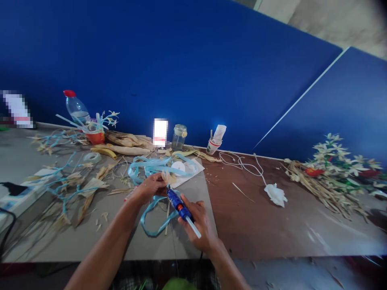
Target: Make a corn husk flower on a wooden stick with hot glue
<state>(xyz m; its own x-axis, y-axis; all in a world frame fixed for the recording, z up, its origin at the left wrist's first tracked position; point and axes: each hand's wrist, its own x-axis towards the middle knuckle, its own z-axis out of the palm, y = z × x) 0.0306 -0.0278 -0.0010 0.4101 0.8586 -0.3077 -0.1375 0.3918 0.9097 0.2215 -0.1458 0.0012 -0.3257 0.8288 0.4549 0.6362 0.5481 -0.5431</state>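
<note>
My right hand point(199, 221) is wrapped round a blue glue gun point(178, 204), and a white glue stick point(194, 228) pokes out of its back end. The gun's nozzle points away from me, right by the fingertips of my left hand point(152, 186). Those fingers pinch a small pale piece of dried husk point(165, 177), partly hidden behind them. Around and beneath both hands lies a tangle of light blue ribbon point(155, 231). Just beyond the left hand, a white round disc point(178, 167) rests on a white sheet point(193, 171).
Left are blue-wrapped stems with husk flowers point(65, 189), a tape roll point(92, 157), a red cup point(96, 137) and a bottle point(76, 108). Behind stand a lit phone point(160, 132), a glass jar point(179, 137) and a white cup point(213, 145). Right are a white cable point(242, 164) and white flowers point(338, 161).
</note>
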